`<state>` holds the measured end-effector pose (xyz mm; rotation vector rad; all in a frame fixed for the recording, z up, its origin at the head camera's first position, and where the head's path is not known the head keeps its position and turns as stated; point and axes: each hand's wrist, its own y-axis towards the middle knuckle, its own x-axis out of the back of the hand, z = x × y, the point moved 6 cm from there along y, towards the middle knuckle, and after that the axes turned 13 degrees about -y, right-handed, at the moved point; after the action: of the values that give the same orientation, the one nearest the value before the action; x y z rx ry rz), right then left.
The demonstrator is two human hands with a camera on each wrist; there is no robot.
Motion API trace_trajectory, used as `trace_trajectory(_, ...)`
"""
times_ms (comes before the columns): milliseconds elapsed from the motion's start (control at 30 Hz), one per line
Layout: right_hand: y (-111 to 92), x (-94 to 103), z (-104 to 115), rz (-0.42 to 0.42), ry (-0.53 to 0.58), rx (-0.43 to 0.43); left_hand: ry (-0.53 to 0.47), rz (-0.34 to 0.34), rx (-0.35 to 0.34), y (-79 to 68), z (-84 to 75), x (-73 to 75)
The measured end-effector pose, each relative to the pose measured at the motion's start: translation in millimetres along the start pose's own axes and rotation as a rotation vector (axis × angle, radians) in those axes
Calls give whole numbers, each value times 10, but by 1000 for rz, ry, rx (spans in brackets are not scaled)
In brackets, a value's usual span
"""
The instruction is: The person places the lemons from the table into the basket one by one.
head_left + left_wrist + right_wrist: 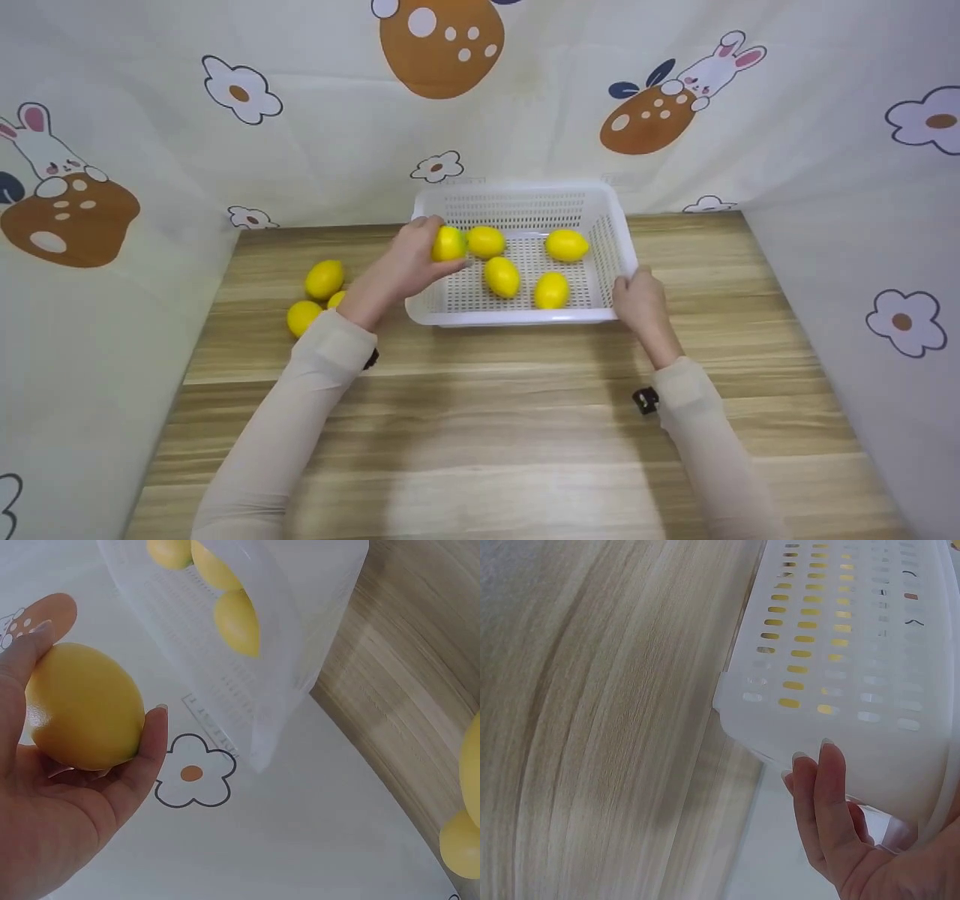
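Observation:
My left hand (pixel 411 259) holds a yellow lemon (pixel 450 244) over the left end of a white plastic basket (pixel 517 317). In the left wrist view the fingers and thumb curl round this lemon (pixel 86 706), with the basket's rim (pixel 274 652) beyond it. Several lemons (pixel 502 277) lie spread over the basket's slotted floor. At the basket's front right corner, my right hand (pixel 642 301) grips the rim. Seen from the right wrist, the fingers (pixel 832 795) of that hand press against the outside of the basket wall (pixel 840 742), and yellow shows through its slots.
A small group of lemons (pixel 325 280) sits on the wooden table (pixel 480 450) left of the basket, partly hidden by the left forearm. Behind the basket and at both sides hangs a pale cloth (pixel 315 165) printed with rabbits and flowers.

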<state>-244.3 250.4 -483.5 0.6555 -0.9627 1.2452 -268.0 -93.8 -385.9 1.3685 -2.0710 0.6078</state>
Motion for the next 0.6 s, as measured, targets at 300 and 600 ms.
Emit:
trace_trajectory(300, -5, 9, 11, -10, -5, 12, 36, 22, 5, 112, -11, -36)
trace_trajectory(600, -17, 19, 15, -16, -14, 13, 55, 35, 4, 171, -49, -7)
